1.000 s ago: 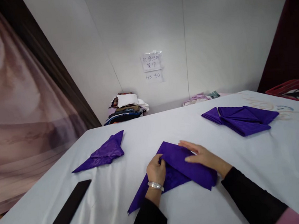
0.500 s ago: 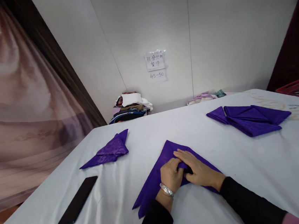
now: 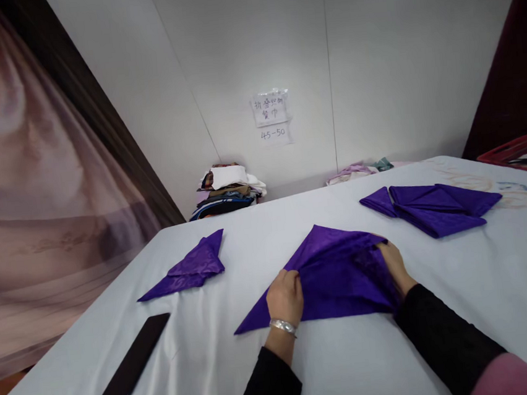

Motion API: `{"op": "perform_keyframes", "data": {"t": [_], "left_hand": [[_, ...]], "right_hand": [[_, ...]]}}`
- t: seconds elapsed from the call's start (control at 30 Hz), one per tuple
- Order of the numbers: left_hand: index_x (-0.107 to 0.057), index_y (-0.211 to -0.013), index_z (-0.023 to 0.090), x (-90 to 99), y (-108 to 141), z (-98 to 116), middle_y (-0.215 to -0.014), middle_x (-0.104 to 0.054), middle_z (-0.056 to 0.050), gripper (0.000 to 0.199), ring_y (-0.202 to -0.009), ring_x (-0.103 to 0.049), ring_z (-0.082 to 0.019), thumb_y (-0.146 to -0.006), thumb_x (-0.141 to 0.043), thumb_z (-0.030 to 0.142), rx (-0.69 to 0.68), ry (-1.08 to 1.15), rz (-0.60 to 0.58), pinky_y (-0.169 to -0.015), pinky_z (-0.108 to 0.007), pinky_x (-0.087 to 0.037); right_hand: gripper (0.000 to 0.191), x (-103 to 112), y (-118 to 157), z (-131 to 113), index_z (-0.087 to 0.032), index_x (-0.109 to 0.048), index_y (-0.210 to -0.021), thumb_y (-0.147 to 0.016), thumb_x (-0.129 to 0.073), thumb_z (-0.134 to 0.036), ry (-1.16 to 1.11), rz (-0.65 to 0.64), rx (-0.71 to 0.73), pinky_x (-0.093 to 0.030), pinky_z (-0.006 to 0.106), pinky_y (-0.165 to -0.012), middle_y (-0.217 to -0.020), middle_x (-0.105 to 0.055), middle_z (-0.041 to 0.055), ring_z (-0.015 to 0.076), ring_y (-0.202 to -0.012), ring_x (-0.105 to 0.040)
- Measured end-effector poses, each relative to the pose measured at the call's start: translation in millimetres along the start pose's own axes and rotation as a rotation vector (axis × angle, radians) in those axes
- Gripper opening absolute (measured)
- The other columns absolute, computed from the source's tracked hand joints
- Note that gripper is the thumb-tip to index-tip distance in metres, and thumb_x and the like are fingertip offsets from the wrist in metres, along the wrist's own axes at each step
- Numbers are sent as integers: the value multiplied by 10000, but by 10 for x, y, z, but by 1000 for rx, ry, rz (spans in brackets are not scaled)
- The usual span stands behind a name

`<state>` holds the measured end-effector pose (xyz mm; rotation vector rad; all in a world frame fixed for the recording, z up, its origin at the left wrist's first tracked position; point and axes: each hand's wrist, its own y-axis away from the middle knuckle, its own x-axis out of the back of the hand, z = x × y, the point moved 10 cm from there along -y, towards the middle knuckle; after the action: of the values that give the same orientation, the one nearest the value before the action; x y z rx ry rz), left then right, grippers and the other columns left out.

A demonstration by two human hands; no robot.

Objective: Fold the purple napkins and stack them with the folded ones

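Note:
A purple cloth napkin (image 3: 332, 284) lies partly folded in front of me, its far corner pointing at the wall and its right part lifted and pulled open. My left hand (image 3: 285, 298), with a silver bangle at the wrist, pinches the napkin's edge left of its middle. On the right side, my right hand (image 3: 394, 265) grips the raised edge, with some fingers hidden behind or inside the cloth. To the left rests a folded purple napkin (image 3: 198, 263). Another folded purple piece (image 3: 436, 205) with several points lies at the back right.
A flat black slab (image 3: 134, 359) lies on the white tablecloth (image 3: 196, 365) at front left. Behind the table are a clothes pile (image 3: 228, 188) and more cloth (image 3: 354, 172). A red basket (image 3: 520, 151) stands far right; a pink curtain (image 3: 35, 201) hangs left.
My hands have moved apart from the napkin's middle, the right one going right with the edge. The napkin has opened from a flat, pointed shape into a wider, raised fold.

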<state>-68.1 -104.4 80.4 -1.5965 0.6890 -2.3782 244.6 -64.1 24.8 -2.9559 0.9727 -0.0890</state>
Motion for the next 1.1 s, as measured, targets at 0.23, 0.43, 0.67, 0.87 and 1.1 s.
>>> {"op": "perform_keyframes", "data": {"t": [0.23, 0.43, 0.67, 0.87, 1.1], "left_hand": [[-598, -772, 203, 81, -30, -348, -732, -591, 15, 227, -633, -557, -104, -866, -442, 339, 177, 150, 86, -572, -217, -381], [-594, -1039, 215, -232, 106, 114, -953, -630, -49, 354, -869, -576, -196, -810, -505, 469, -35, 142, -119, -742, -308, -450], [-649, -970, 231, -483, 146, 285, -962, -612, -61, 228, -907, -539, -232, -753, -579, 238, -56, 217, -201, -798, -374, -443], [-652, -776, 216, -319, 46, 3, -780, -578, -8, 154, -713, -554, -129, -804, -501, 208, 67, 439, -63, -667, -260, -447], [-634, -788, 195, 302, -69, -609, -700, -585, 1, 212, -573, -552, -123, -771, -522, 374, 310, 644, 181, -573, -262, -448]], "right_hand": [[362, -74, 10, 59, -180, -679, -912, -591, -535, -263, 21, -33, 38, -464, 347, -830, -987, -687, 64, 254, -942, -605], [492, -162, 61, 110, -170, -617, -1082, -600, -566, -257, -64, -62, 37, -480, 310, -788, -1059, -660, 64, 220, -911, -615], [301, -219, 19, 168, -139, -681, -829, -630, -559, -329, -43, -108, 43, -484, 344, -706, -818, -706, 61, 233, -766, -625], [307, -239, 90, -13, -158, -694, -835, -621, -517, -290, -67, -169, 87, -476, 331, -746, -823, -708, 57, 228, -810, -626], [326, -292, 337, -322, -179, -683, -891, -584, -588, -236, -138, -394, 44, -492, 299, -718, -815, -706, 30, 198, -737, -639]]}}
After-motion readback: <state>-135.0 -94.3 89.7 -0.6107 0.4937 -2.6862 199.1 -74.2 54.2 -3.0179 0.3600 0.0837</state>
